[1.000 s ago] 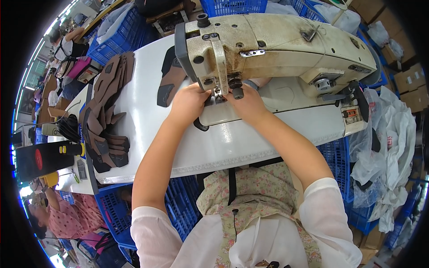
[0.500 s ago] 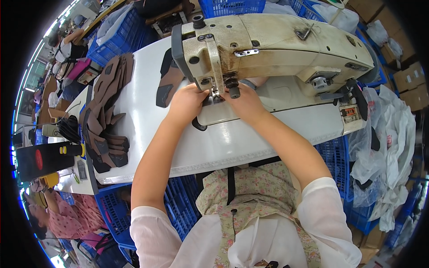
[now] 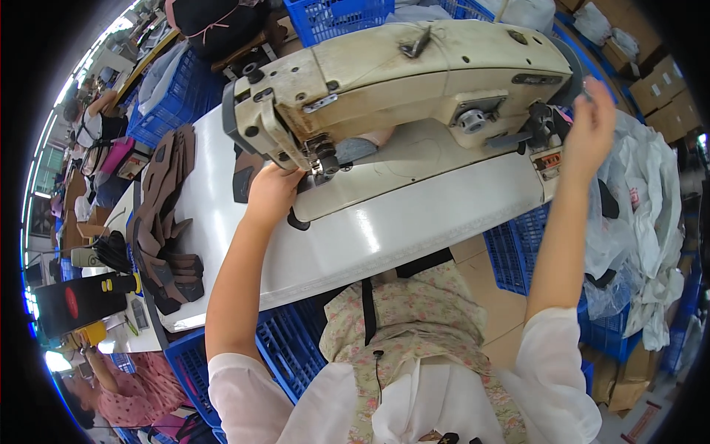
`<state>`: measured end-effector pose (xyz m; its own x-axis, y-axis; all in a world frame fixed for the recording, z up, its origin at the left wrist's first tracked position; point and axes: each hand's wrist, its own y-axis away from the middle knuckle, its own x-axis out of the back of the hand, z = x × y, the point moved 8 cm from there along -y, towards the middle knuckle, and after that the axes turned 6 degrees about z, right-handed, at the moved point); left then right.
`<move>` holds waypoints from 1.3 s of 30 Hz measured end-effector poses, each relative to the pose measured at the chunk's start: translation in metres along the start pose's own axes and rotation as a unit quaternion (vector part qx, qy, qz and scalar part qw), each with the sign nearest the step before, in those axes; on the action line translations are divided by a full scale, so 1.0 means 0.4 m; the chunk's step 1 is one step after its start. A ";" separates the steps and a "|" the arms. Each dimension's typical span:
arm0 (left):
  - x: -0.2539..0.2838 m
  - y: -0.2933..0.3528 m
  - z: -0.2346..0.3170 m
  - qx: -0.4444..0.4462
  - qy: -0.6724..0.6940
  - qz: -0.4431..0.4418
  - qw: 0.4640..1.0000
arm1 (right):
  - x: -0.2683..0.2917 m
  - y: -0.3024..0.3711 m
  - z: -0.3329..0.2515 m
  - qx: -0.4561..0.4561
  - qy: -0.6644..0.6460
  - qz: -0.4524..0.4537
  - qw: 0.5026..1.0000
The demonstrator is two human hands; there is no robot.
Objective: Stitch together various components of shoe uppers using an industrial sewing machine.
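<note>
A cream, stained sewing machine [image 3: 414,81] stands on the white table. My left hand [image 3: 272,194] is at its needle and presser foot, fingers bent over the edge of a brown-and-black flat piece [image 3: 245,176]; the machine head hides the fingertips. My right hand [image 3: 596,122] is raised beside the grey handwheel [image 3: 568,68] at the machine's right end, fingers curled. A small dark spot shows at its fingertips, too small to name. Through the opening under the machine arm, a grey rounded piece [image 3: 356,150] is visible.
Brown cut pieces [image 3: 157,214] lie overlapped on the table's left. Blue crates [image 3: 292,348] stand under the table, with another crate [image 3: 333,21] behind the machine. White plastic bags [image 3: 642,222] hang at right. A person in pink [image 3: 140,388] sits at lower left.
My right hand has left the needle area and moved right, up to the handwheel. My left hand stays by the needle. The whole view has shifted, placing the machine further left.
</note>
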<state>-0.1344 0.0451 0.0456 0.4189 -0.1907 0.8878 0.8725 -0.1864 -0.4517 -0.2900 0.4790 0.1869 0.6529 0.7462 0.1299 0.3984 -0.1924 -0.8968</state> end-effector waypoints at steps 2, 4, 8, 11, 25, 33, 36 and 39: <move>-0.010 -0.014 0.006 -0.001 -0.003 -0.009 1.000 | 0.021 -0.107 0.249 -0.097 0.082 0.061 0.990; -0.019 -0.013 0.006 0.005 0.002 -0.009 1.000 | -0.044 -0.156 0.355 -0.195 0.038 -0.027 0.980; -0.027 -0.013 0.006 0.018 0.007 -0.013 1.000 | -0.129 -0.187 0.425 -0.145 0.174 -0.212 0.950; -0.017 0.006 -0.001 0.025 -0.005 -0.023 0.999 | -0.135 -0.138 0.417 -0.118 0.131 -0.175 0.969; -0.017 -0.014 0.006 0.019 0.010 0.001 1.000 | -0.043 -0.003 0.449 -0.184 0.127 -0.125 0.967; -0.002 0.007 -0.028 -0.045 -0.042 -0.019 0.998 | -0.001 0.071 0.407 -0.144 0.059 -0.322 0.934; 0.012 -0.006 -0.012 -0.038 -0.057 0.007 0.998 | 0.009 0.200 0.352 -0.062 0.131 -0.469 0.871; -0.009 -0.015 -0.023 -0.041 -0.051 -0.025 0.998 | 0.019 0.228 0.348 -0.021 0.149 -0.496 0.855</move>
<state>-0.1435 0.0380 0.0444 0.4035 -0.0803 0.9115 0.8709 -0.2717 -0.4095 -0.3387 0.5558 0.0472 0.1138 0.3616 0.9254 0.8702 0.4132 -0.2685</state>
